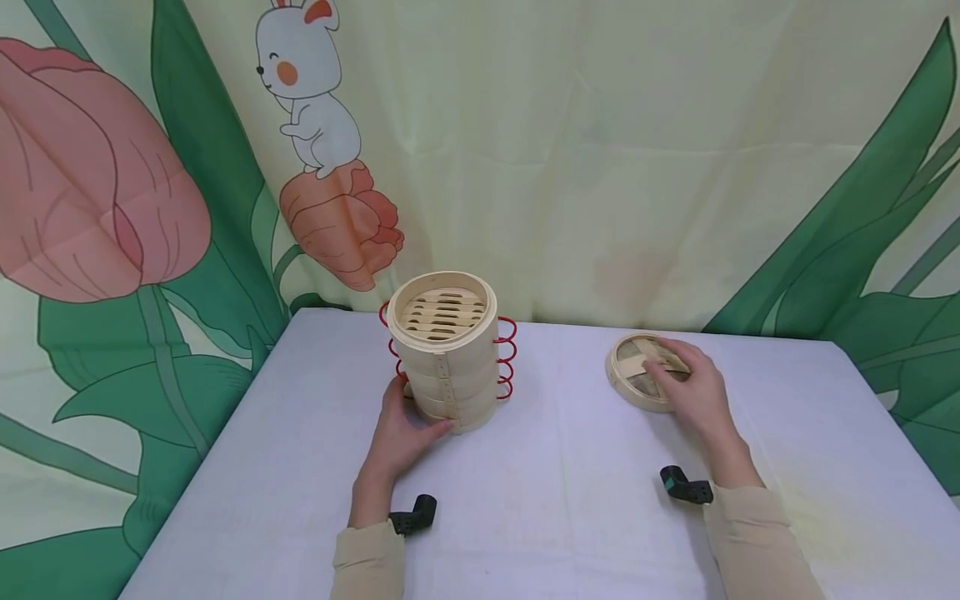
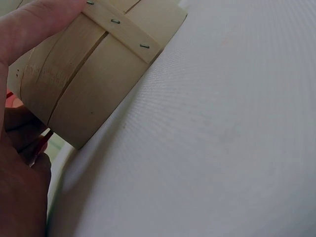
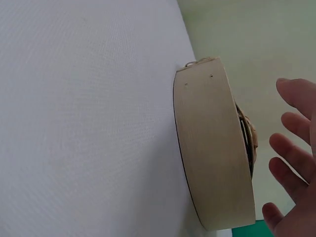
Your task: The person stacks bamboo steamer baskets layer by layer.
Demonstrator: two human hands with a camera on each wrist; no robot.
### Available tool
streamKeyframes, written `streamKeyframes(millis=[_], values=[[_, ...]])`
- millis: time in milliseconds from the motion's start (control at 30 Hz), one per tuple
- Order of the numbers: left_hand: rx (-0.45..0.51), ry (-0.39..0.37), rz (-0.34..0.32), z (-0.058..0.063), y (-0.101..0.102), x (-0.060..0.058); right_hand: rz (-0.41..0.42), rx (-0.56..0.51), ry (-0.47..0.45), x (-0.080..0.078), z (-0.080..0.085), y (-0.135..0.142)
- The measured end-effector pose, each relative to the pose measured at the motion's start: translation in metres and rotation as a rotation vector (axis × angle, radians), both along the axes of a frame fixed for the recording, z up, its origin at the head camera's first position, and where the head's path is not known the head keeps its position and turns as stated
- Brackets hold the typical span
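On the white table (image 1: 562, 500), 11 o'clock: bamboo steamer stack (image 1: 450, 358), top uncovered, slats showing
Left hand (image 1: 401, 437): thumb and fingers gripping the stack low down
Toward 1 o'clock: woven lid (image 1: 634, 365), well apart from the stack
Right hand (image 1: 697, 387): fingers loosely parted over the lid, gripping nothing
Stacking: I judge it done from afar; covering undone

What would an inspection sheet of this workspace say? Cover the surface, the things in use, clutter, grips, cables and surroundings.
Surface: white-covered table, faint yellowish patch at right front.
Things in use: bamboo steamer stack upright, slatted top uncovered, red loops on both sides; round lid lying apart, to its right.
Clutter: nothing seen.
Grips: left grip holds the stack low down; right grip over the lid, fingers spread.
Cables: nothing seen.
Surroundings: printed curtain behind the table.
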State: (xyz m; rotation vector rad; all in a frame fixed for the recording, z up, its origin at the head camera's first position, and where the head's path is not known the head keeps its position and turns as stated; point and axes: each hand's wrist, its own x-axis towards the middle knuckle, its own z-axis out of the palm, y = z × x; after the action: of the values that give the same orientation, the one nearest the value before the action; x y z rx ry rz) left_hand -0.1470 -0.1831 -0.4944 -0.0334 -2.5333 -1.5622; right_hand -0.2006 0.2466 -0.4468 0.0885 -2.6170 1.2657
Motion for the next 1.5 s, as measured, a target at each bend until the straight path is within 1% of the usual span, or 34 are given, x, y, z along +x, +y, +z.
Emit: streamKeyframes(millis=[167, 333, 500, 800, 1200, 1333, 1500], values=[[0.004, 0.017, 0.0, 0.0, 0.001, 0.0, 0.015, 0.012, -0.046, -0.004, -0.004, 0.002], [0.002, 0.009, 0.002, 0.001, 0.001, 0.001, 0.037, -0.004, -0.083, -0.008, -0.007, 0.005], [0.004, -0.012, 0.004, 0.002, 0.001, 0.0, 0.036, -0.005, -0.101, -0.011, -0.011, 0.009], [0.017, -0.017, -0.004, 0.001, 0.001, 0.001, 0.049, -0.004, -0.069, -0.016, -0.023, 0.018], [0.031, -0.007, -0.01, 0.001, -0.001, 0.001, 0.087, -0.044, -0.027, -0.021, -0.03, 0.026], [0.032, -0.003, -0.01, 0.0, -0.001, 0.0, 0.097, -0.035, -0.005, -0.023, -0.033, 0.028], [0.026, -0.013, -0.006, -0.001, -0.001, 0.0, 0.092, -0.021, 0.002, -0.024, -0.035, 0.03]])
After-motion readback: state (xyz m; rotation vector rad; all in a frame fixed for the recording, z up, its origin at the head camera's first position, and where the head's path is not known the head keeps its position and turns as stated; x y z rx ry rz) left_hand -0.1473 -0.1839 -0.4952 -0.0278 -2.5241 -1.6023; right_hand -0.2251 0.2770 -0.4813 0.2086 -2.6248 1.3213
